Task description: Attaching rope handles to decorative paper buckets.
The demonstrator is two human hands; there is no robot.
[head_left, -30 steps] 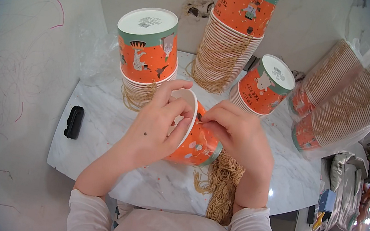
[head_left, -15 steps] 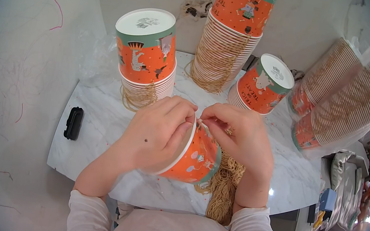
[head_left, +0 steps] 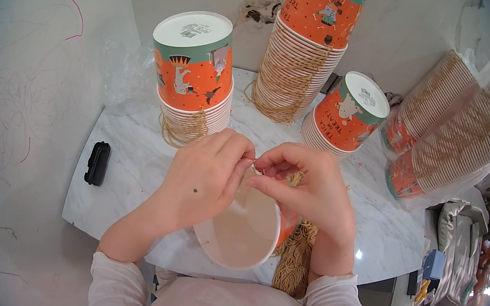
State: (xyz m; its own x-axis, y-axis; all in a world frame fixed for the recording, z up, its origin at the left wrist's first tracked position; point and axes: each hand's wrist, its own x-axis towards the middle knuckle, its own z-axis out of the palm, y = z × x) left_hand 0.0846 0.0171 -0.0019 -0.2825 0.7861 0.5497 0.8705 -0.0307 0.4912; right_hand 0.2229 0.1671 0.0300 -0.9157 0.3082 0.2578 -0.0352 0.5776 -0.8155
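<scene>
In front of me an orange paper bucket (head_left: 239, 240) lies tipped, its open mouth and pale inside facing me. My left hand (head_left: 207, 176) is closed in a pinch at the top of the bucket's rim. Fingertip to fingertip with it, my right hand (head_left: 309, 184) pinches too. A short bit of thin cord (head_left: 254, 164) shows between them; most of it is hidden by fingers. Beneath my right forearm a bundle of tan cords (head_left: 294, 260) hangs over the table's near edge, beside the bucket.
Upside-down bucket stacks with cord loops stand at the back: a short one (head_left: 192, 83) left and a tall one (head_left: 302, 55) mid. Another short stack (head_left: 351, 111) is right of them. Plastic-wrapped stacks (head_left: 467, 134) lean at far right. A black case (head_left: 97, 163) lies at the marble table's (head_left: 131, 206) left.
The bucket has turned, so its inside now faces me instead of its printed side. Both hands have shifted slightly left, and their pinch is now at the inner side of the rim.
</scene>
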